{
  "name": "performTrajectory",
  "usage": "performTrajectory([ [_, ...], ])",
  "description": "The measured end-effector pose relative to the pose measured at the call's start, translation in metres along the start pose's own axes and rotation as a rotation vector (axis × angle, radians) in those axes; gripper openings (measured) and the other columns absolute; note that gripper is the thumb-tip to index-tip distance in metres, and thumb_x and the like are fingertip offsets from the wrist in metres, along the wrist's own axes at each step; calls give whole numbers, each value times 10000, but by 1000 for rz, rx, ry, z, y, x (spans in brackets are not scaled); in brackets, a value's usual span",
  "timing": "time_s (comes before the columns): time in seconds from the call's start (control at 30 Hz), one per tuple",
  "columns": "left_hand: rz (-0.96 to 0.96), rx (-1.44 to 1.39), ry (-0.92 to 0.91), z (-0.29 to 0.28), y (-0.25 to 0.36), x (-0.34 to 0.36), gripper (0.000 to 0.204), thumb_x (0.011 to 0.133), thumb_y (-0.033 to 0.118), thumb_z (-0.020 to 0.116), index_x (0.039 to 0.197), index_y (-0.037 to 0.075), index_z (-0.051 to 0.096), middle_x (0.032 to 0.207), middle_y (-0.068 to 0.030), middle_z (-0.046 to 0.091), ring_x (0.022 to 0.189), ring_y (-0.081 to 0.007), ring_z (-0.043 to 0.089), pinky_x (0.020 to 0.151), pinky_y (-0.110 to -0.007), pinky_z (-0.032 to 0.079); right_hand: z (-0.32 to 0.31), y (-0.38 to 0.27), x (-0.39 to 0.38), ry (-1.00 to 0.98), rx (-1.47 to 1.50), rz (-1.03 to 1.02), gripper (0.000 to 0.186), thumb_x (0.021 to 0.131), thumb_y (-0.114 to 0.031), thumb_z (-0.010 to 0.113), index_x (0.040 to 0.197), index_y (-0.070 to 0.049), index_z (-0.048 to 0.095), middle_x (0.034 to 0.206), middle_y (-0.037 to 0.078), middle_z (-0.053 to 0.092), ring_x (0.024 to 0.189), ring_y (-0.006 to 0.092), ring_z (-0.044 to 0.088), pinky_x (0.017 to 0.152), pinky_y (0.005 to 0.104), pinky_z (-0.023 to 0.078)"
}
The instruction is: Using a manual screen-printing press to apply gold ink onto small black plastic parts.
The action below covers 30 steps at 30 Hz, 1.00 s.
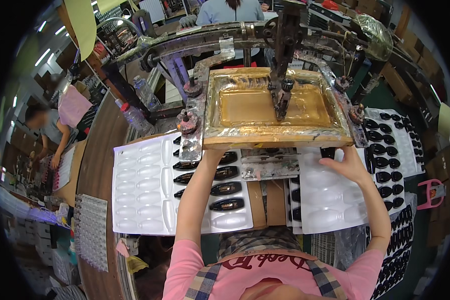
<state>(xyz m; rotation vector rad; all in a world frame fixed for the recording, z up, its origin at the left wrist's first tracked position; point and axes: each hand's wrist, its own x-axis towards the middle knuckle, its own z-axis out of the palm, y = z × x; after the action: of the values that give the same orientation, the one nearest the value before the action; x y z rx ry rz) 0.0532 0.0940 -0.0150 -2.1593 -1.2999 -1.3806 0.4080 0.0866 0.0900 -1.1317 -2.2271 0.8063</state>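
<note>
A printing screen in a wooden frame [280, 137], smeared with gold ink, is clamped in front of me. My left hand [215, 154] reaches beneath its near edge; the fingers are hidden there. On the right, my right hand [347, 162] is at the frame's near edge, its thumb against a dark, glossy piece [327, 152]; the other fingers are mostly hidden. Under my left forearm lies a white molded tray [140, 187] with black elongated shells [227, 188] bearing gold print. Another white tray [330, 200], with mostly empty pockets, is below my right hand.
A dark squeegee holder [282, 95] rests over the screen. Between the trays sits a stained metal fixture [270, 170]. Plastic bottles [135, 117] stand at the left. More black pieces [387, 162] fill sheets at the right, near a pink stool [430, 194]. Other people work beyond.
</note>
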Motion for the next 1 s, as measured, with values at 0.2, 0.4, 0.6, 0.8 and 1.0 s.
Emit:
performTrajectory([
  [0.2, -384, -226, -30, 9, -19, 37, 195, 795, 51, 513, 980, 49, 575, 892, -87, 588, 832, -245, 563, 728, -333, 438, 11, -12, 22, -211, -103, 138, 587, 692, -361, 690, 1129, -15, 505, 1119, 139, 538, 1048, 225, 495, 899, 296, 358],
  [0.4, -973, -1087, 568, -24, -42, -19, 198, 798, 45, 512, 985, 47, 574, 888, -64, 589, 812, -206, 566, 713, -313, 439, 61, -21, 55, -380, -56, -151, 526, 823, -417, 508, 1244, -113, 425, 1283, 92, 417, 1164, 231, 411, 957, 304, 330],
  [0.6, -1181, -595, 598, -124, 84, -72, 154, 819, 42, 536, 931, -48, 591, 849, -40, 581, 719, -77, 515, 622, -198, 424, 78, -43, 60, -578, -103, 102, 665, 786, -591, 439, 1266, -133, 405, 1301, 129, 392, 1183, 291, 384, 966, 348, 304],
  [0.8, -1356, -524, 343, -122, 174, -149, 146, 816, 57, 572, 931, -27, 607, 896, -56, 603, 774, -93, 548, 687, -214, 459, 59, -28, 38, -238, -258, -11, 633, 740, -563, 544, 1066, -20, 544, 958, 232, 574, 928, 325, 556, 784, 360, 425],
  [1.0, -1370, -525, 374, -95, 201, -195, 157, 842, 62, 545, 972, -8, 597, 924, -44, 596, 803, -87, 539, 716, -205, 445, 23, 23, 4, -16, -103, 42, 422, 789, -172, 606, 1138, 15, 462, 1068, 139, 549, 1008, 212, 510, 845, 311, 396],
])
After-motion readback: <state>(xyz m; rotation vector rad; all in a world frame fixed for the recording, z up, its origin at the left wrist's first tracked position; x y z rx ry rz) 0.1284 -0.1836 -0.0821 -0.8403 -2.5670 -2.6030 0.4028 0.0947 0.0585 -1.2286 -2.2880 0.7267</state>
